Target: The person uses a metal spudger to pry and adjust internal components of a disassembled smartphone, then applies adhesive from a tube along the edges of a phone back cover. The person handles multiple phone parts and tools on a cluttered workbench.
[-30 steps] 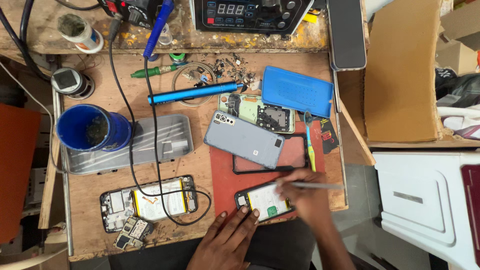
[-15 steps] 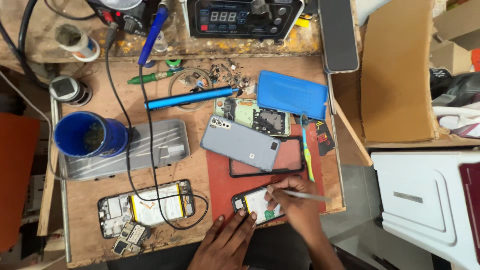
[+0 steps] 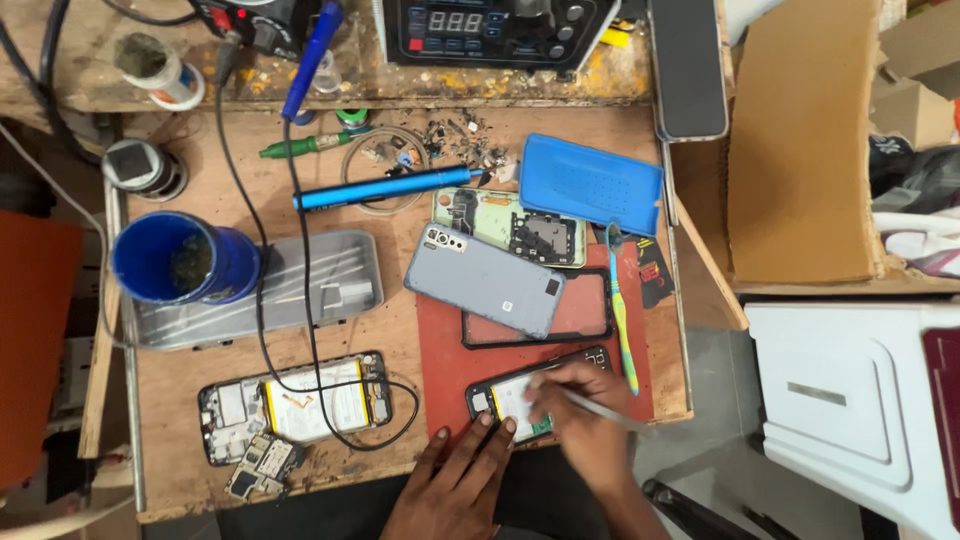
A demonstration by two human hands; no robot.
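An opened phone (image 3: 505,398) with a black rim lies on the red mat (image 3: 440,350) near the bench's front edge. My left hand (image 3: 460,480) rests at its lower left corner, fingertips touching the frame. My right hand (image 3: 580,425) covers the phone's right part and grips a thin grey tool (image 3: 600,408), whose tip is down on the phone's inside. A grey phone back cover (image 3: 485,280) lies above on an empty black frame (image 3: 590,320).
A second opened phone (image 3: 295,405) with a cable lies at the left front. A grey tray (image 3: 270,285), blue cup (image 3: 175,260), blue pen-shaped tool (image 3: 385,188), blue case (image 3: 590,183), toothbrush (image 3: 622,310) and green phone board (image 3: 510,225) crowd the bench. A cardboard box (image 3: 800,150) stands right.
My right hand has slid left over the phone, bringing the tool's tip inward from the right edge. My left hand has moved up to the phone's corner.
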